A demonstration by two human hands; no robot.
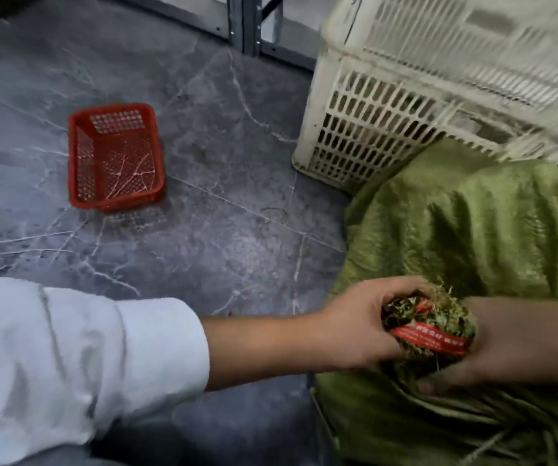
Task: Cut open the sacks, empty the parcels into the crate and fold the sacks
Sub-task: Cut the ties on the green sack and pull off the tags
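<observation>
A green woven sack (466, 227) lies bulging on the floor at the lower right, leaning against the cream plastic crate (371, 129). Its gathered neck (429, 327) is a frayed green tuft wrapped with a red printed band. My left hand (355, 327) grips that neck from the left. My right hand (519, 344) closes on it from the right, fingers curled under the tuft. The sack's lower folds run off the bottom of the head view. What the sack contains is hidden.
A small empty red mesh basket (116, 156) sits on the dark grey marbled floor (203, 230) to the left. Grey metal shelf legs (247, 25) stand at the back. My white sleeve (69, 358) fills the lower left.
</observation>
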